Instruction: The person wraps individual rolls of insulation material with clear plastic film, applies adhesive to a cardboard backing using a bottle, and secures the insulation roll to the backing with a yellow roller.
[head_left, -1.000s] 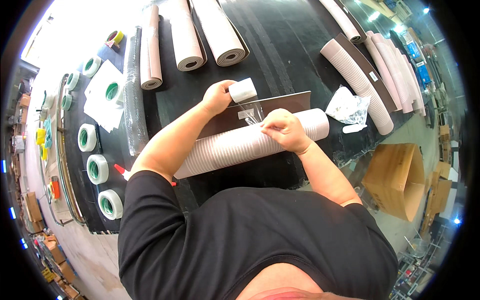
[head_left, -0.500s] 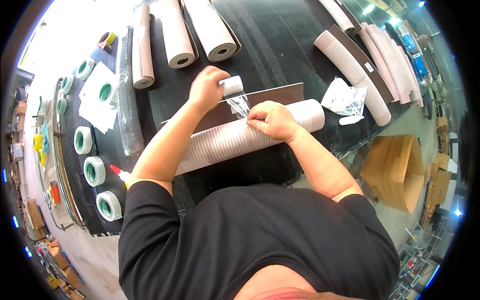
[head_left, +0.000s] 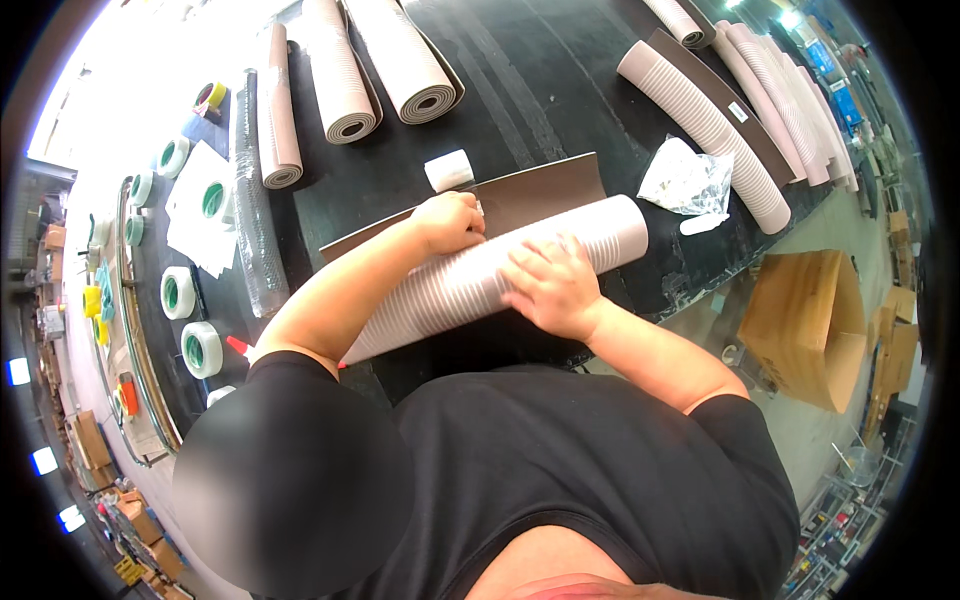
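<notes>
A ribbed, pinkish-beige mat roll (head_left: 450,295) lies across the near part of the black table, and its brown underside flap (head_left: 540,195) stands up along the far side. My right hand (head_left: 553,285) rests on the roll with fingers spread, slightly blurred. At the seam between roll and flap is my left hand (head_left: 448,222), its fingers curled down; what they grip, if anything, is hidden. A small whitish piece shows beside those fingertips. Just beyond, a short white roll (head_left: 449,171), which looks like clear tape, sits on the table.
More rolled mats (head_left: 425,95) lie at the far side, others (head_left: 710,130) at the right. Tape rolls (head_left: 202,349), white sheets (head_left: 196,240) and a bubble-wrapped tube (head_left: 258,200) line the left. A clear plastic bag (head_left: 688,178) is right of the flap; an open cardboard box (head_left: 805,325) stands beyond the table's edge.
My left hand has left the white roll and come down to the seam. My right hand has opened from a pinch near a glossy clear strip and moved onto the mat roll.
</notes>
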